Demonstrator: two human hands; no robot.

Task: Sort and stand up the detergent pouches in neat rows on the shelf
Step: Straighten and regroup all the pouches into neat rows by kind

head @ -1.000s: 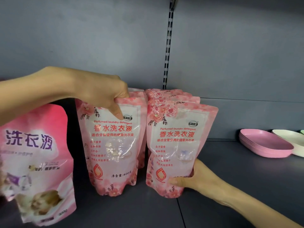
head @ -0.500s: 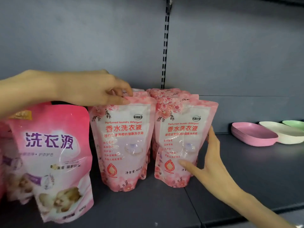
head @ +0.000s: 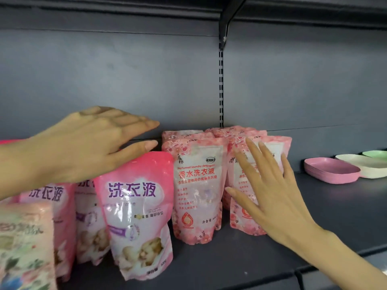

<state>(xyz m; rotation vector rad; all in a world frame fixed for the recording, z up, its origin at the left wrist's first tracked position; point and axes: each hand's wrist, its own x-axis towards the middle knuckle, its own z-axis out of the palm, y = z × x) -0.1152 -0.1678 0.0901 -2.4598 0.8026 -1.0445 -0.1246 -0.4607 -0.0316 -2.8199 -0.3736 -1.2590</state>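
Two rows of pale pink rose-print detergent pouches stand upright on the dark shelf [head: 240, 260]: a left front pouch [head: 196, 189] and a right front pouch [head: 240, 218], with more behind. My right hand [head: 270, 191] is spread flat, fingers straight, in front of the right front pouch. Left of these stand brighter pink pouches with purple lettering; the foremost [head: 136, 210] leans slightly. My left hand [head: 90, 143] hovers open above them, holding nothing. A floral pouch [head: 25, 243] is at the near left edge.
Stacked shallow trays sit on the shelf at the right: pink [head: 330, 170], cream [head: 366, 166] and green [head: 377, 153]. A slotted upright [head: 221, 86] runs down the back wall. An upper shelf with a bracket [head: 230, 15] overhangs.
My left hand let go of the left rose pouch and moved left over the bright pink pouches. My right hand rose from the pouch's lower side to lie flat before its front.
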